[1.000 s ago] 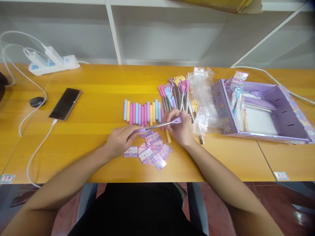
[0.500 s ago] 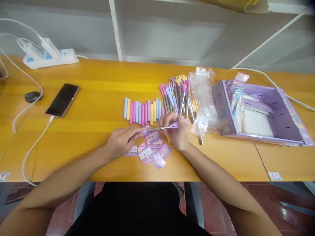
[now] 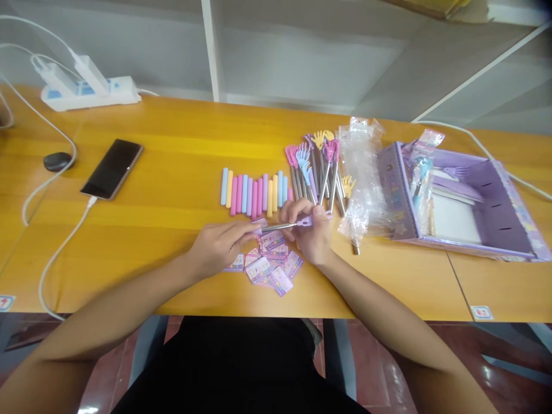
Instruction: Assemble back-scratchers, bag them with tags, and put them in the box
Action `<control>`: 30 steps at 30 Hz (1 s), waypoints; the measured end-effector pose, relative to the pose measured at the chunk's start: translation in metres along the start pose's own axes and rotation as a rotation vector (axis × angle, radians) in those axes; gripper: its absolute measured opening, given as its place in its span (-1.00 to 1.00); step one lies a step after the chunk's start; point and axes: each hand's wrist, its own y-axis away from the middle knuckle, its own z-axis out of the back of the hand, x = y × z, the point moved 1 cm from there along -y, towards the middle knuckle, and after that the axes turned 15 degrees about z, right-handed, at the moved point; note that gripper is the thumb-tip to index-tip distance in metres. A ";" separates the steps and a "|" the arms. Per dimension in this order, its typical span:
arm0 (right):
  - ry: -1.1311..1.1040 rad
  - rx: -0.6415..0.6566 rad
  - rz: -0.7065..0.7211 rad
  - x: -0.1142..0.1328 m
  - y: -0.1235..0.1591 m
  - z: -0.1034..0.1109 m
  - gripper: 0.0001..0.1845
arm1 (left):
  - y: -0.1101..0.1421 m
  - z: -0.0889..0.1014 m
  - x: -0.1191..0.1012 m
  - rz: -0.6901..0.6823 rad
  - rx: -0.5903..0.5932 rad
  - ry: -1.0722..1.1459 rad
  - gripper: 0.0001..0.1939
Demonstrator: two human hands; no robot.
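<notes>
Between my two hands lies a back scratcher (image 3: pixel 278 226) with a metal rod and purple ends, held nearly level above the table. My left hand (image 3: pixel 218 244) is closed round its purple handle, most of which the fingers hide. At the other end, my right hand (image 3: pixel 313 230) grips it by the purple claw head. Below them is a loose pile of printed cards (image 3: pixel 259 270). Just beyond, pink, blue, yellow and purple handle tubes (image 3: pixel 254 195) lie side by side in a row. Several metal rods with coloured claw heads (image 3: pixel 330 152) are heaped past my right hand.
Clear plastic bags (image 3: pixel 364 172) lie right of the heap. A purple display box (image 3: pixel 495 247) stands at the right with a bagged scratcher (image 3: pixel 420 184) in it. At the left are a phone (image 3: pixel 112 169) on a cable, a mouse (image 3: pixel 57 161) and a power strip (image 3: pixel 90 95).
The view has shifted slightly, so the table items appear a little further right. Both hands keep their hold on the back scratcher, with almost no other movement.
</notes>
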 end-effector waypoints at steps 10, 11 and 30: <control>0.162 0.095 -0.014 0.017 -0.022 0.019 -0.33 | -0.011 0.006 0.000 0.178 0.069 0.108 -0.77; 0.226 0.121 0.013 0.017 -0.022 0.024 -0.28 | -0.013 0.010 0.000 0.208 0.072 0.100 -0.77; 1.535 0.640 0.755 0.089 0.040 0.011 -0.81 | 0.008 0.043 -0.061 -0.028 0.410 -0.654 -0.69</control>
